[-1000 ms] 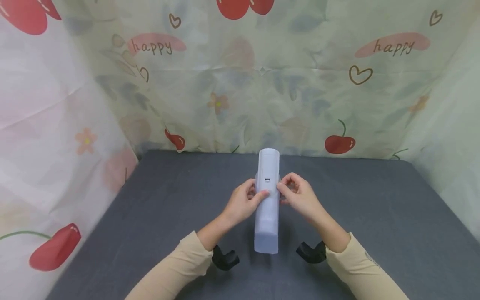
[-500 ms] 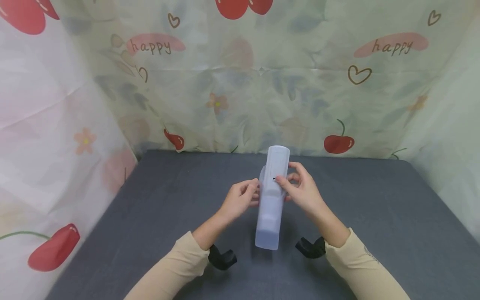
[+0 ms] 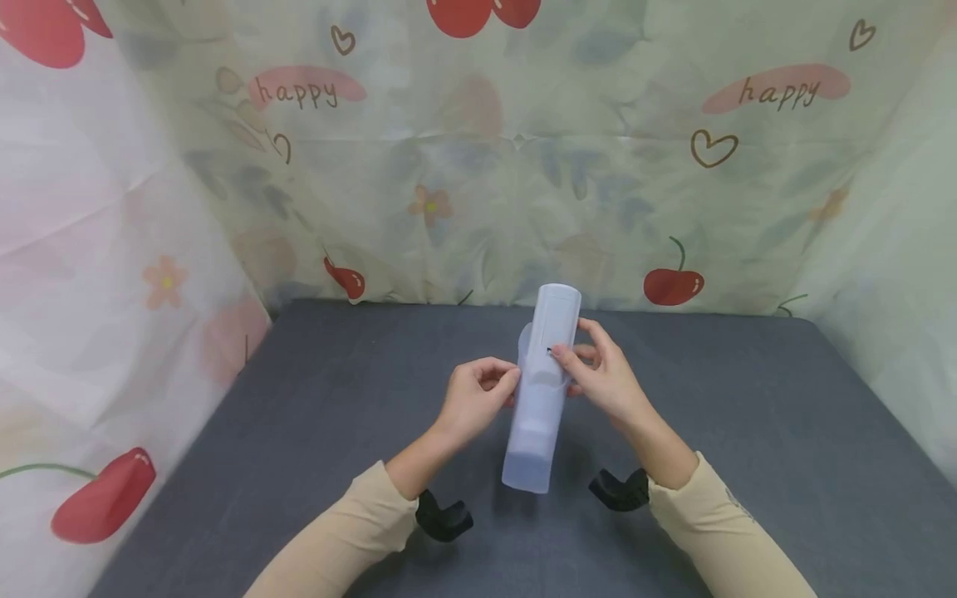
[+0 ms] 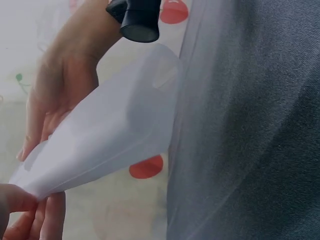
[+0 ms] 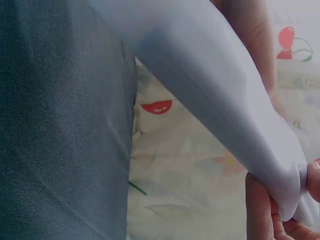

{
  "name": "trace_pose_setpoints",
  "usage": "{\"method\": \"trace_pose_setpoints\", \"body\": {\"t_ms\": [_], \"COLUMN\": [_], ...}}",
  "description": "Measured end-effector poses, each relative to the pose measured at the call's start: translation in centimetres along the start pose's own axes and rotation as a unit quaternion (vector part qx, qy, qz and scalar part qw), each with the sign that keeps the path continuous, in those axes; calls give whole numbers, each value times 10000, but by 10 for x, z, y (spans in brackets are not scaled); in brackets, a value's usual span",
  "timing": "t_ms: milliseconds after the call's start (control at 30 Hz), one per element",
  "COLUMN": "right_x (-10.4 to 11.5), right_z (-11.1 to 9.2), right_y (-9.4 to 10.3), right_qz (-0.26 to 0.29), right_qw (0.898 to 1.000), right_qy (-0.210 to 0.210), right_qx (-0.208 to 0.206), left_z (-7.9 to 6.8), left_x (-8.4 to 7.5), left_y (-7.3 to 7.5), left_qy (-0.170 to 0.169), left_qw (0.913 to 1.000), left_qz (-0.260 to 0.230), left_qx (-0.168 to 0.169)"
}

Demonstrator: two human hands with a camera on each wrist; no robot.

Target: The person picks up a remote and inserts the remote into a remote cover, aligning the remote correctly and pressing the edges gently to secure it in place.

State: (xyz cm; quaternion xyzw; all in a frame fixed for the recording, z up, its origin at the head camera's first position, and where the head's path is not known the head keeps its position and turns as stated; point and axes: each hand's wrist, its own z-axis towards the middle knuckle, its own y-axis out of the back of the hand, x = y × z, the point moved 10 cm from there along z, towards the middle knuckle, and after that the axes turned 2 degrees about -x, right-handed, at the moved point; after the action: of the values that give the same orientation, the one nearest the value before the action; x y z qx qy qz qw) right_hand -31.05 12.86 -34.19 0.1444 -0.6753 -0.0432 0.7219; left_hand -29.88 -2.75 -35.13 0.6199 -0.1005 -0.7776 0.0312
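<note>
Above the table a long white case-like object (image 3: 540, 407) with a translucent lower end is held up, its top leaning right in the head view. A small dark slot (image 3: 549, 350) shows on its face beside the right thumb. My right hand (image 3: 607, 378) grips its upper right side, thumb in front and fingers behind. With thumb and fingers, my left hand (image 3: 476, 397) pinches the object's left edge, just below a rounded translucent flap (image 3: 525, 342). In the left wrist view, the pale body (image 4: 115, 115) widens away from the pinching fingers (image 4: 54, 215). What exactly it is, I cannot tell.
Dark grey cloth covers the table (image 3: 359, 357). Behind it hangs a printed curtain (image 3: 516, 208) with cherries and hearts, and another curtain (image 3: 90, 332) runs along the left. Black wrist mounts (image 3: 444, 517) sit at both cuffs.
The object has tilted, its top moving right and its bottom left. The right thumb has come onto its face; the left thumb has left the face for the left edge.
</note>
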Motion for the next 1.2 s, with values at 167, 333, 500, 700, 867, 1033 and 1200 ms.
{"method": "trace_pose_setpoints", "body": {"t_ms": [167, 333, 500, 700, 867, 1033, 1200], "right_x": [-2, -4, -6, -8, -9, -6, -5], "right_z": [0, 0, 1, 1, 0, -1, -4], "right_y": [-2, -4, -5, -6, -7, -3, -2], "right_qz": [7, -13, -25, -81, -61, -137, -206], "right_qw": [9999, 9997, 9996, 9992, 9994, 9998, 9998], "right_qy": [34, 85, 79, 30, 6, 32, -38], "right_qx": [111, 211, 279, 380, 344, 101, -27], "left_z": [2, 2, 3, 3, 3, 4, 3], "left_x": [-3, -2, -1, 2, 3, 4, 6], "left_y": [1, 1, 0, -1, -4, -11, -21], "left_qy": [-39, 52, 143, 267, 399, 712, 720], "left_qw": [9998, 9997, 9996, 9994, 9992, 9962, 9927], "left_qz": [102, 140, 105, 26, 65, 26, 179], "left_qx": [-140, -199, -212, -218, 37, 505, 952]}}
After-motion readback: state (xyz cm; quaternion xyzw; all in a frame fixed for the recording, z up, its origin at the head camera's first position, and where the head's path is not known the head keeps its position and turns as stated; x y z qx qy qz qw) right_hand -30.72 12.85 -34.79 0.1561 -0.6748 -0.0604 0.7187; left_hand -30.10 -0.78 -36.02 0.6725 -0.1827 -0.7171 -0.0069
